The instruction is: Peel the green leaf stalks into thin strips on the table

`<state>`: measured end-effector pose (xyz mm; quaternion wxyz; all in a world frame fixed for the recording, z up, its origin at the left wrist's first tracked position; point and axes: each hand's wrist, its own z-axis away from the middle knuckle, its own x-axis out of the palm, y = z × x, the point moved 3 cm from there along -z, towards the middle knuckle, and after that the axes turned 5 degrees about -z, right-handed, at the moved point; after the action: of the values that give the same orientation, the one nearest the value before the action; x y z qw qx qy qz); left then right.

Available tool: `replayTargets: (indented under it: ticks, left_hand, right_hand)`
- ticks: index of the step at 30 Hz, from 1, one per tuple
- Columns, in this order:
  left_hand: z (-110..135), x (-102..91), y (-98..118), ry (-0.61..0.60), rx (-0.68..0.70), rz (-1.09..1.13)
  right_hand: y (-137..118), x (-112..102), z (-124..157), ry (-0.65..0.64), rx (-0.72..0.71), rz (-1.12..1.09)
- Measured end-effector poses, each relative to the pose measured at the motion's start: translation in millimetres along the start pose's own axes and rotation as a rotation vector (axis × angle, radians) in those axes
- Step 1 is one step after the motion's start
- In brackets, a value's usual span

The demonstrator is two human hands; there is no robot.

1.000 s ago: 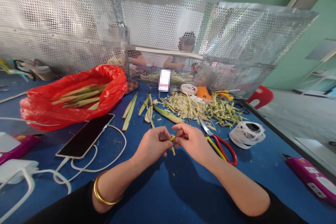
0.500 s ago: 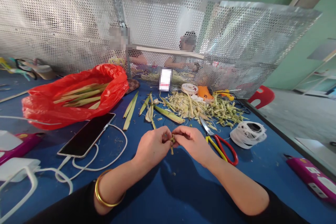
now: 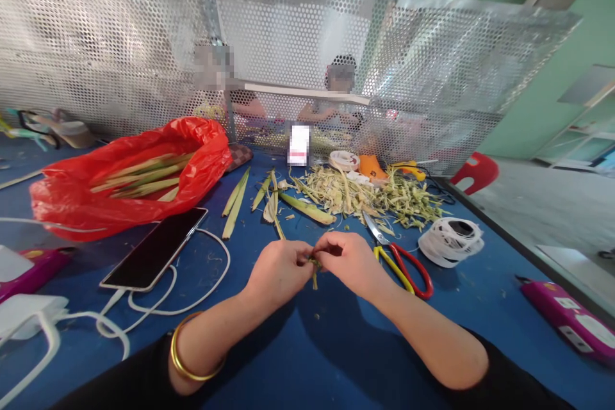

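Both my hands meet over the middle of the blue table, fingertips pinched together. Between them is a small piece of green-yellow plant strip (image 3: pixel 314 262), mostly covered by my fingers; a short end hangs below. My left hand (image 3: pixel 281 272) pinches it from the left. From the right, my right hand (image 3: pixel 348 262) closes on it with thumb and forefinger. Scissors (image 3: pixel 396 262) with red and yellow handles lie open just right of my right hand. Beyond my hands lie several loose leaf pieces (image 3: pixel 307 206) and a heap of cut plant strips (image 3: pixel 336 189).
At left are a red plastic bag (image 3: pixel 72 208) of long leaves, a phone (image 3: pixel 154 253) and its white cable (image 3: pixel 225 262). A roll of white tape (image 3: pixel 449 243) and a purple power strip (image 3: pixel 569 320) stand right. A perforated metal screen (image 3: pixel 288 25) borders the back; people sit behind it.
The view has shifted slightly, so the table things sit a little further left. My fingers have shifted slightly around the plant strip, still pinching it.
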<state>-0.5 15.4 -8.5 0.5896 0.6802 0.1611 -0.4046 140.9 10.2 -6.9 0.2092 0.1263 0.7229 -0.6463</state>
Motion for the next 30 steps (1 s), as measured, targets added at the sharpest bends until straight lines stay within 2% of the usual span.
replayTargets:
  ticks: [2,4,11,15,19,25,30]
  left_hand:
    - [-1,0.8,-3,-0.038,0.004,0.016]
    - [-3,2.2,-5,-0.075,0.021,0.047]
    - [-1,4.4,-4,-0.152,0.072,0.128]
    - [-1,-0.6,2,-0.265,0.096,0.244]
    - [-1,-4.1,9,-0.392,0.054,0.452]
    - [2,2.4,9,-0.41,-0.052,0.695]
    - [4,6.4,8,-0.344,-0.11,0.632]
  right_hand:
    - [-3,-2,0,0.049,-0.063,0.074]
    - [-5,-3,0,0.065,-0.082,0.055]
    - [-3,-5,-1,0.041,-0.011,-0.009]
    - [-6,-4,0,0.109,-0.096,-0.003]
    - [-8,-6,0,0.211,-0.207,-0.008]
    - [-5,-5,-3,0.208,-0.21,-0.019]
    - [-7,-2,-1,0.192,-0.216,-0.02]
